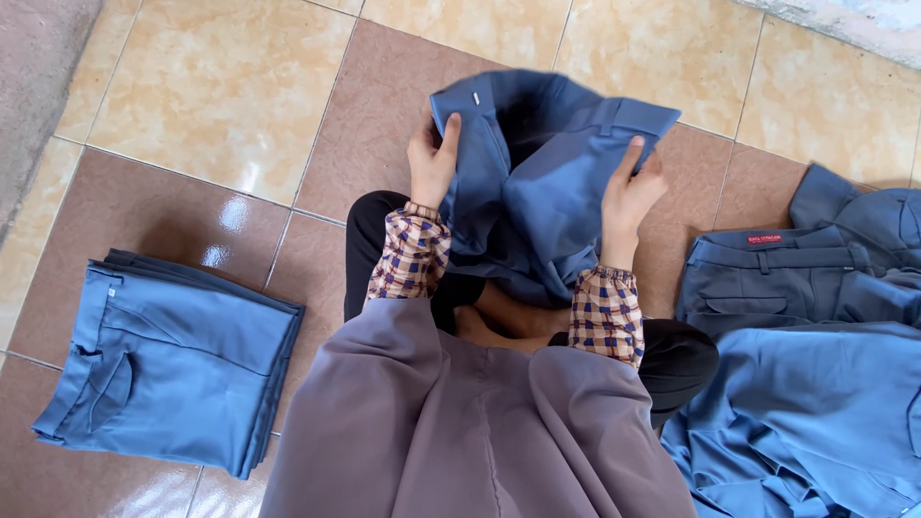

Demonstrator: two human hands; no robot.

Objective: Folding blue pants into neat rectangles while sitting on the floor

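I sit on a tiled floor and hold up a pair of blue trousers (pixel 537 182) by the waistband in front of me. My left hand (pixel 432 158) grips the left side of the waistband, thumb on the cloth. My right hand (pixel 631 192) holds the right side, fingers spread over the fabric. The legs of the trousers hang down into my lap. Both wrists show checked cuffs.
A neatly folded stack of blue trousers (pixel 173 360) lies on the floor at my left. At my right lies a loose pile of blue and grey-blue trousers (pixel 815 326). Beige and brown floor tiles (pixel 211 86) spread ahead.
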